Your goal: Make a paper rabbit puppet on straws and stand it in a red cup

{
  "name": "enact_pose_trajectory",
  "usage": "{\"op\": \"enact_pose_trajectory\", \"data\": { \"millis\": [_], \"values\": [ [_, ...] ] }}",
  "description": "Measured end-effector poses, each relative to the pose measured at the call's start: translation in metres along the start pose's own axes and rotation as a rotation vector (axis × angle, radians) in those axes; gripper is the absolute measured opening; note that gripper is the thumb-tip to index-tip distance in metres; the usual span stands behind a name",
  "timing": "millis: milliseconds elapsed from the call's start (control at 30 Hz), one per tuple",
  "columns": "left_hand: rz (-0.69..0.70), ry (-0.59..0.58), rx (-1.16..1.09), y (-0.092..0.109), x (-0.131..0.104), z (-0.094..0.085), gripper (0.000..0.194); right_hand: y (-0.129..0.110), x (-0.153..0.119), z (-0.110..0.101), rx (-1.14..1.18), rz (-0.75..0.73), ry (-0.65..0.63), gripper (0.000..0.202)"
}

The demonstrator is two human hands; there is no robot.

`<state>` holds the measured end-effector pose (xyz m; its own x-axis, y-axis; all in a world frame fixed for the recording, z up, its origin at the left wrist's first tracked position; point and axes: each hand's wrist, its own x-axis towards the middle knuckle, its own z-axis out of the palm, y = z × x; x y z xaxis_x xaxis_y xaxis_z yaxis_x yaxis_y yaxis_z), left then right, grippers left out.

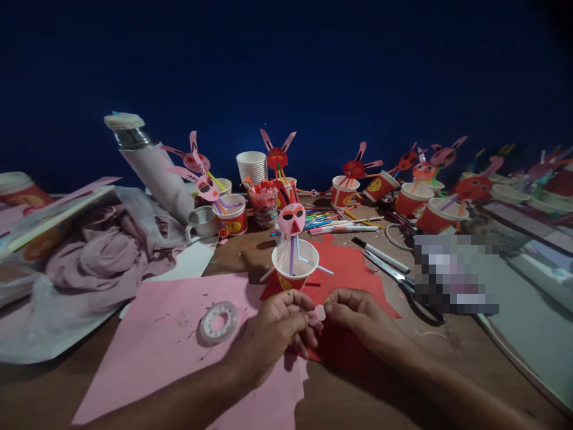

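Between both hands are small round pink paper pieces [319,313]. My left hand [286,319] pinches them from the left, and my right hand [353,310] pinches their right edge. Just beyond stands a paper cup [293,280] with a pink paper rabbit head [292,219] on a purple straw, straws sticking out at its sides. Under my hands lie red paper [349,275] and pink paper [161,322]. A roll of clear tape [219,322] rests on the pink sheet, left of my left hand.
Scissors [403,283] and a black marker [380,255] lie at the right, near a cable. More rabbit cups [344,191], pens [344,224], a stack of cups [252,166] and a metal mug [202,223] stand behind. At the left are a thermos [156,170] and a cloth [98,251] in plastic.
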<state>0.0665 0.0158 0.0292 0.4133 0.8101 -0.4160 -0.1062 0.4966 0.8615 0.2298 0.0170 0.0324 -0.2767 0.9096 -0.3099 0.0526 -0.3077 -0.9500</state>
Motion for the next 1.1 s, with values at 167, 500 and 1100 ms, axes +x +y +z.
{"op": "enact_pose_trajectory", "data": {
  "millis": [167, 500, 1100],
  "values": [
    [-0.020, -0.043, -0.048, 0.000, 0.001, 0.000, 0.012, 0.001, -0.001, 0.003, 0.002, 0.000, -0.006, 0.022],
    [0.019, 0.014, 0.134, -0.009, 0.006, -0.001, 0.021, 0.001, -0.005, -0.001, -0.015, -0.088, -0.033, 0.028],
    [-0.139, -0.116, -0.198, 0.003, -0.001, 0.008, 0.022, 0.010, -0.012, -0.010, -0.845, -1.090, 0.092, 0.015]
  ]
}}
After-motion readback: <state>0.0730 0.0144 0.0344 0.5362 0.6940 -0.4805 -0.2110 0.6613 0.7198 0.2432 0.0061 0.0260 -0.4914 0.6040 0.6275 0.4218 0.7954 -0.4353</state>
